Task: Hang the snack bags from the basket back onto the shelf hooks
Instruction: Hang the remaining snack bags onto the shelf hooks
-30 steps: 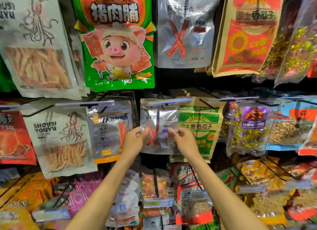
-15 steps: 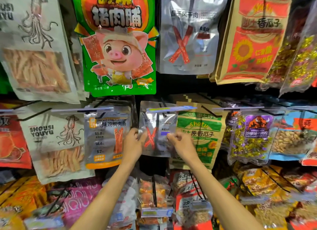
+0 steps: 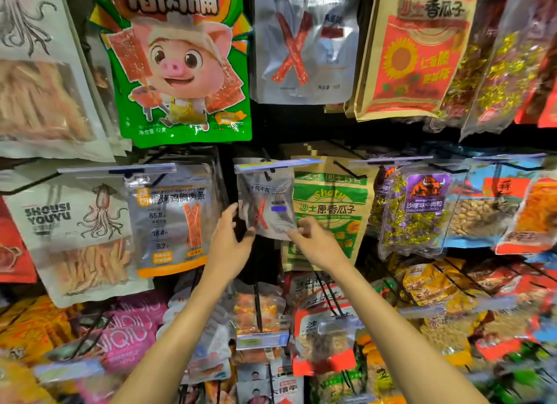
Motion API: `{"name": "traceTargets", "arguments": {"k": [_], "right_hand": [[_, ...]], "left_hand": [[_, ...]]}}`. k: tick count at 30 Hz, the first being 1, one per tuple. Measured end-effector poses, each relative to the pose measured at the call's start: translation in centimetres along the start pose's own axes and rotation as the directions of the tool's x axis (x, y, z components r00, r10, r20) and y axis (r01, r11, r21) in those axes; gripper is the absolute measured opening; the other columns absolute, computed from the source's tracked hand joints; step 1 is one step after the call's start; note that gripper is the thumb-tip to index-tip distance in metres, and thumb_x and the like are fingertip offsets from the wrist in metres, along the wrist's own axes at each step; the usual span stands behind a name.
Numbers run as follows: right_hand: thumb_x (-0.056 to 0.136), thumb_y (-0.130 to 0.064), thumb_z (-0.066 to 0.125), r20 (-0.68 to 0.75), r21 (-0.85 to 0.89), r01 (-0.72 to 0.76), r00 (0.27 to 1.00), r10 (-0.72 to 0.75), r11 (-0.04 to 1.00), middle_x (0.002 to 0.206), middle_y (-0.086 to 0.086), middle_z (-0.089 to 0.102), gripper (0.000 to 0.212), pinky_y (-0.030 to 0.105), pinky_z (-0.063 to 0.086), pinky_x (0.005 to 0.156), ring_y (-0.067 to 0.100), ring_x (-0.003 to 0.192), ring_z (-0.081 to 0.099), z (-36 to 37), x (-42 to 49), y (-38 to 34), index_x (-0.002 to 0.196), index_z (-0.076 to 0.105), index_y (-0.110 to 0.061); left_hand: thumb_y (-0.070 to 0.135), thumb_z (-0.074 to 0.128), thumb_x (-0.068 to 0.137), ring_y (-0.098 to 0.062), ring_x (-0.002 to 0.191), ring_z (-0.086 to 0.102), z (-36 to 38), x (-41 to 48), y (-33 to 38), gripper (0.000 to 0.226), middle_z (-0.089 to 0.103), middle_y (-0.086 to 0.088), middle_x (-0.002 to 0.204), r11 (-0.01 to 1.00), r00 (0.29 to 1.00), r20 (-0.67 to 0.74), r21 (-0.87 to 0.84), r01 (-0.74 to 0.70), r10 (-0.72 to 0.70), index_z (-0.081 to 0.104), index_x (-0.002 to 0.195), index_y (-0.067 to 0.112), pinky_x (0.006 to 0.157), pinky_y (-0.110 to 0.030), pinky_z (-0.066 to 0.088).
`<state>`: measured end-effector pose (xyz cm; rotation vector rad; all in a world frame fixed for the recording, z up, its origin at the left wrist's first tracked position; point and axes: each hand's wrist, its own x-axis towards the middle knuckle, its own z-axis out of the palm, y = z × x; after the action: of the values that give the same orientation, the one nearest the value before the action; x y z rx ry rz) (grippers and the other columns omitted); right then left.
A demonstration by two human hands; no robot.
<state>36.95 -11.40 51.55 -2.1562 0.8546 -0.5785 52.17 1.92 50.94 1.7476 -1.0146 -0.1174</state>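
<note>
risk: silver bag [image 3: 265, 204] between our hands hangs on hook [image 3: 269, 165] above; if hole sits shallow, we may knock it off. left hand [image 3: 229, 241] open beside it; right hand [image 3: 315, 242] at lower corner, grip we cannot tell.

Glossy silver foil snack bag [image 3: 266, 204], black wire hook [image 3: 266, 159], matt kraft-paper bag [image 3: 331, 210]

Shop aisle: packaged snack bags [image 3: 180, 72] crowd wire hooks [image 3: 343, 168] (price strips [image 3: 278, 164] fronting).
</note>
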Motion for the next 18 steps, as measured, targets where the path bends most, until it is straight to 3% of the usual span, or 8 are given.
{"name": "traceTargets", "arguments": {"k": [2, 5, 10, 13, 18], "right_hand": [[0.098, -0.039, 0.055, -0.023, -0.126, 0.032, 0.999, -0.035, 0.991, 0.112, 0.007, 0.066, 0.044, 0.032, 0.048, 0.080, 0.022, 0.100, 0.062, -0.5, -0.6, 0.7, 0.130, 0.049, -0.010], [0.097, -0.037, 0.055, -0.041, -0.318, 0.076, 0.995, -0.093, 0.945, 0.108, 0.012, 0.069, 0.040, 0.037, 0.053, 0.077, 0.028, 0.098, 0.064, -2.0, -1.6, 1.4, 0.126, 0.055, -0.009], [0.098, -0.040, 0.051, 0.047, -0.667, 0.128, 0.990, -0.130, 0.734, 0.124, 0.013, 0.059, 0.045, 0.041, 0.049, 0.085, 0.032, 0.115, 0.056, -5.5, -3.7, 3.2, 0.133, 0.051, -0.012], [0.098, -0.041, 0.050, 0.063, -0.732, 0.119, 0.992, -0.108, 0.670, 0.135, 0.012, 0.051, 0.049, 0.048, 0.044, 0.098, 0.034, 0.125, 0.047, -7.6, -4.8, 4.6, 0.137, 0.047, -0.011], [0.099, -0.043, 0.050, 0.081, -0.790, 0.131, 0.991, -0.109, 0.599, 0.134, 0.013, 0.050, 0.056, 0.048, 0.044, 0.100, 0.035, 0.126, 0.046, -10.9, -6.5, 6.9, 0.142, 0.042, -0.009]], "left_hand": [[0.026, 0.058, 0.097, -0.020, 0.137, 0.041, 0.2, -0.7, -0.1, 0.052, 0.042, 0.000, 0.148, 0.994, 1.000, 0.024, 0.105, -0.009, 0.006, 0.040, 0.146, 0.023, 0.111, -0.041, 0.040], [0.034, 0.052, 0.098, -0.022, 0.134, 0.041, 0.6, -1.2, 0.0, 0.042, 0.044, 0.000, 0.144, 0.932, 0.991, 0.130, 0.352, -0.084, 0.040, 0.050, 0.137, 0.018, 0.108, -0.037, 0.039], [0.037, 0.052, 0.098, -0.030, 0.116, 0.058, 2.9, -2.3, 3.0, 0.041, 0.065, -0.009, 0.119, 0.795, 0.979, 0.183, 0.580, -0.178, 0.086, 0.055, 0.131, 0.013, 0.091, -0.042, 0.049], [0.038, 0.050, 0.100, -0.028, 0.121, 0.053, 5.0, -3.1, 5.0, 0.042, 0.060, -0.010, 0.127, 0.723, 0.967, 0.239, 0.653, -0.227, 0.088, 0.052, 0.132, 0.011, 0.093, -0.037, 0.046], [0.044, 0.048, 0.098, -0.030, 0.126, 0.047, 8.5, -4.0, 6.5, 0.043, 0.053, -0.007, 0.131, 0.592, 0.955, 0.298, 0.772, -0.232, -0.014, 0.050, 0.132, 0.018, 0.093, -0.043, 0.048]]}}
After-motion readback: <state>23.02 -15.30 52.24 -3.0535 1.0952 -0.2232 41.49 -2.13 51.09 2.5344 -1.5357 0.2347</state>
